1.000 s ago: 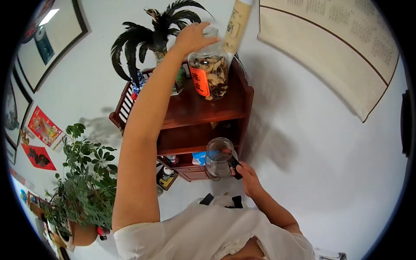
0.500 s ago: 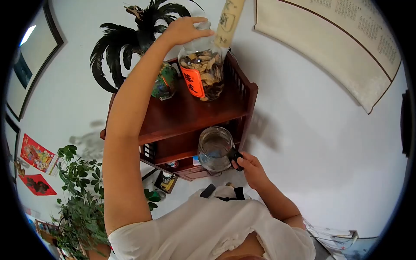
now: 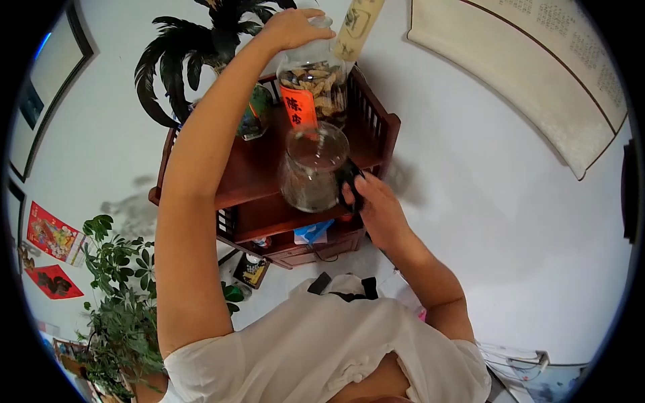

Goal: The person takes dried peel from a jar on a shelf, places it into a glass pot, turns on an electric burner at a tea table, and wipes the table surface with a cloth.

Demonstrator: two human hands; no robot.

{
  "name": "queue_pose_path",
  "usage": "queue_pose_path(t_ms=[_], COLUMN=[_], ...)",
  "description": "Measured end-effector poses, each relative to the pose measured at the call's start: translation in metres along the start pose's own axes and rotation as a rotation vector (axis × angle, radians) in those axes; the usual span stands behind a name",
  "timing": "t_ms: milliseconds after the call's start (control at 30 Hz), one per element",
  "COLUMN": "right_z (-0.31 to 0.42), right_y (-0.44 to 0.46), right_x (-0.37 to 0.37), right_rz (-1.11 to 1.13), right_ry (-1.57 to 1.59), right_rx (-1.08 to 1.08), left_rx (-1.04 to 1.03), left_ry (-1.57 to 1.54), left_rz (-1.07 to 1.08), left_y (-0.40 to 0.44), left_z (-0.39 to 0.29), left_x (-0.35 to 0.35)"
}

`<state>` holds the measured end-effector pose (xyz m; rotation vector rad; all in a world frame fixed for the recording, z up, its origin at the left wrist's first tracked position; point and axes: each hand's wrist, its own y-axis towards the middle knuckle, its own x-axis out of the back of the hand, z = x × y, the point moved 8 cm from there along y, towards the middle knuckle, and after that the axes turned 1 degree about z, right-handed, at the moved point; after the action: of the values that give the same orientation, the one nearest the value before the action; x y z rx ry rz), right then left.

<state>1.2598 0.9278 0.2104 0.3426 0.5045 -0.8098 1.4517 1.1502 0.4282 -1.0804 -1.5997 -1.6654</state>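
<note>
Clear glass pitcher [image 3: 312, 171] before upright, red-labelled jar [image 3: 313, 87] of dried pieces [image 3: 328, 86] on shelf [image 3: 252, 164].

Glass jar [image 3: 329, 84], upper centre of the frame: dried brown pieces within, orange label with black characters; left hand [image 3: 293, 28] at its top. Glass pitcher [image 3: 310, 178], centre: black handle held in the right hand [image 3: 377, 205], the vessel overlapping the jar's lower part in view. Dark red wooden shelf unit [image 3: 252, 171], beneath the jar. Patterned vase [image 3: 255, 115], left of the jar; black feathers [image 3: 176, 64] above. Leafy plant [image 3: 124, 316], lower left. Cream scroll [image 3: 517, 74], upper right.
</note>
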Motion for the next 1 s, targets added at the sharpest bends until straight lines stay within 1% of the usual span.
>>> queue_pose_path(t_ms=[100,200,300,333,433,467,567,600,700,800,900,1000], right_z=[0.012,-0.009,-0.031,-0.035,-0.051,-0.053,-0.057,-0.059,-0.057,-0.042,-0.043,-0.015], right_y=[0.033,0.074,0.103,0.108,0.131,0.135,0.152,0.154,0.158,0.145,0.155,0.145], right_x=[-0.020,-0.023,-0.026,-0.027,-0.032,-0.034,-0.032,-0.034,-0.031,-0.031,-0.020,-0.021], right_rz=[0.022,0.068,0.076,0.059,0.096,0.095,0.099,0.143,0.130,0.028,-0.014,-0.082], right_ry=[-0.042,-0.063,-0.129,-0.175,-0.160,-0.151,-0.325,-0.282,-0.342,-0.572,-0.884,-1.071], right_rx=[0.032,-0.028,-0.114,-0.142,-0.135,-0.150,-0.146,-0.142,-0.121,-0.027,0.059,0.199], left_rx=[-0.008,0.021,0.003,0.035,0.025,0.065,0.067,0.092,0.096,0.072,0.062,0.091], left_ry=[-0.005,-0.082,-0.044,-0.026,-0.043,-0.084,-0.108,-0.119,-0.169,-0.141,-0.109,-0.145], left_rz=[-0.005,0.049,0.054,0.067,0.061,0.103,0.102,0.125,0.150,0.101,0.096,0.145], left_y=[0.005,-0.002,0.003,0.002,-0.001,-0.003,-0.003,-0.004,-0.007,-0.007,-0.006,-0.003], left_z=[0.004,-0.001,0.002,0.001,-0.003,-0.003,-0.002,-0.004,-0.008,-0.005,-0.004,-0.001], left_x=[-0.001,0.003,-0.001,0.000,0.004,0.004,0.003,0.005,0.009,0.008,0.006,0.002])
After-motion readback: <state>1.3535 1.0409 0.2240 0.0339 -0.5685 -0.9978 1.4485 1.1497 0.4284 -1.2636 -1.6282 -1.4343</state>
